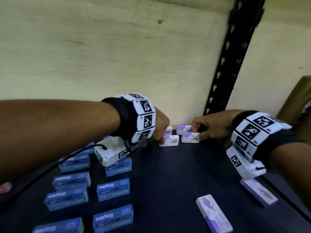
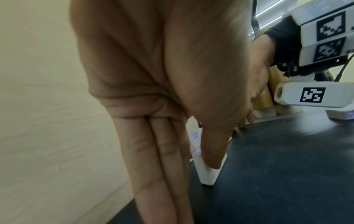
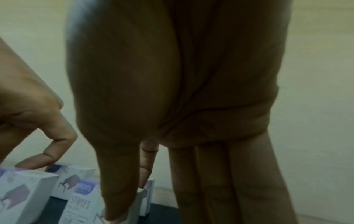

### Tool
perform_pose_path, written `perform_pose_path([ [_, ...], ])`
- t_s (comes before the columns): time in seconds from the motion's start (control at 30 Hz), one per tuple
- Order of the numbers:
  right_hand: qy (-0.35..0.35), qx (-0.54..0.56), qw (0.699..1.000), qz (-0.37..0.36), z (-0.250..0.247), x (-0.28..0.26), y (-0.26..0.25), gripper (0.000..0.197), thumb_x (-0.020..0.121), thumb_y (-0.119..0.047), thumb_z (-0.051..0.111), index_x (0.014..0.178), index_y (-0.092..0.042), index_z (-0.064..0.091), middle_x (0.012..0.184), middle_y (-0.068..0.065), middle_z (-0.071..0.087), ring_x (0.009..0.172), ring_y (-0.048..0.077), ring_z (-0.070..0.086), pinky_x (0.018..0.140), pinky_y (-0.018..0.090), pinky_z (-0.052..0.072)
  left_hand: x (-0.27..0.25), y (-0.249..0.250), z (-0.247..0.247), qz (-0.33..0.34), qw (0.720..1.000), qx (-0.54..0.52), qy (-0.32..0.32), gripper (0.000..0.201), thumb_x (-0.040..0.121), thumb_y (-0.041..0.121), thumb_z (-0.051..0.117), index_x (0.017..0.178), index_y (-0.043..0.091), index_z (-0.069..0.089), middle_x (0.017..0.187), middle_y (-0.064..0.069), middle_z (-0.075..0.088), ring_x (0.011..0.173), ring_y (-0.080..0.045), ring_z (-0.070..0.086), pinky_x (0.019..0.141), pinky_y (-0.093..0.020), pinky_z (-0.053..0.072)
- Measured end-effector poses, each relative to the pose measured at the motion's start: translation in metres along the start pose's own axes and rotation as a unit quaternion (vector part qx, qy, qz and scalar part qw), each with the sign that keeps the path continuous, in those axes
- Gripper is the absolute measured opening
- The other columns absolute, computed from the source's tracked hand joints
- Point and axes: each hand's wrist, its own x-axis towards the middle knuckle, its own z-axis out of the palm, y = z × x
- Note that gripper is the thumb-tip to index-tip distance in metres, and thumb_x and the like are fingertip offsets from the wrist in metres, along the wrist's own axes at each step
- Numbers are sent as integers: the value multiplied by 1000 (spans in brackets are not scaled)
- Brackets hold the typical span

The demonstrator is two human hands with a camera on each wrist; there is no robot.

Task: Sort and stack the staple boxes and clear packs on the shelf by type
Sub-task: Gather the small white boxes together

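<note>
Several white-and-purple staple boxes stand at the back of the dark shelf [image 1: 168,174]. My left hand [image 1: 159,140] pinches the front left box [image 1: 170,141]; in the left wrist view its thumb [image 2: 210,148] presses that box [image 2: 207,177] against straight fingers. My right hand [image 1: 196,132] pinches the front right box [image 1: 189,137] between thumb [image 3: 118,181] and index finger; this box [image 3: 80,203] reads "STAPLES". Two more white boxes [image 1: 183,129] stand behind them. Several blue staple boxes [image 1: 113,189] stand at the front left. No clear packs show.
Two white-and-purple boxes lie flat at the front right, one [image 1: 213,214] nearer and one [image 1: 258,193] under my right wrist. A black slotted upright [image 1: 225,64] and the pale wooden back wall [image 1: 117,56] bound the shelf. A brown object [image 1: 296,106] stands at the far right.
</note>
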Motion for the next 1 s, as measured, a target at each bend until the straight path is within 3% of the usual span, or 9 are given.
perform_pose_path([
  [0.2,-4,7,1000,17,3,2,2,35,91,-39,66,119,-27,47,88,-8,55,63,4,48,45,15,38,-6,4,-1,-14,1000,13,23,43,91,31,67,119,0,59,45,4,62,36,-7,57,34,-10,40],
  [0.37,-22,12,997,78,-1,-14,0,49,89,-36,67,127,-14,45,91,-5,51,90,17,51,77,28,42,-30,14,-2,0,982,155,110,38,90,38,65,114,16,46,66,7,49,55,-6,45,44,-21,38],
  [0.47,-68,25,994,82,-1,-26,3,22,93,-32,64,97,-11,57,81,-1,54,75,16,52,72,29,45,-47,27,-7,64,967,199,145,36,91,42,61,115,19,48,75,8,47,65,-8,45,59,-26,37],
  [0.53,-105,68,988,92,-1,-35,8,29,89,-32,69,72,-12,59,65,1,58,65,19,55,70,32,48,-59,40,-4,118,969,184,116,29,89,43,62,110,24,56,84,10,57,71,-7,50,63,-25,40],
  [0.63,-135,3,985,104,-3,-56,9,40,76,-49,78,89,-11,74,88,3,73,86,23,66,88,34,52,-75,59,11,188,962,186,72,28,88,41,65,112,27,60,94,13,60,82,-9,53,69,-23,40],
  [0.73,-165,-48,976,137,2,-75,6,61,70,-56,80,109,-10,74,91,0,70,84,19,60,81,28,50,-85,75,31,234,953,189,39,41,89,39,64,127,30,53,116,10,60,91,-9,50,69,-20,37],
  [0.87,-205,-51,963,167,11,-90,10,36,77,-49,77,85,-15,71,80,-7,65,80,11,56,75,23,46,-90,85,43,265,944,198,15,52,89,40,64,137,36,45,130,8,57,103,-12,53,84,-22,39],
  [0.93,-184,-43,968,162,19,-95,15,25,79,-39,78,90,-16,75,78,-9,65,73,7,55,71,19,45,-91,88,46,279,940,198,9,51,90,38,64,137,37,46,129,8,57,94,-9,48,81,-21,36],
  [1.0,-190,-49,966,167,21,-98,18,22,75,-41,82,72,-20,75,65,-9,66,58,6,55,61,18,47,-90,89,50,289,935,203,9,45,90,36,65,132,35,51,123,6,59,90,-8,47,77,-21,35],
])
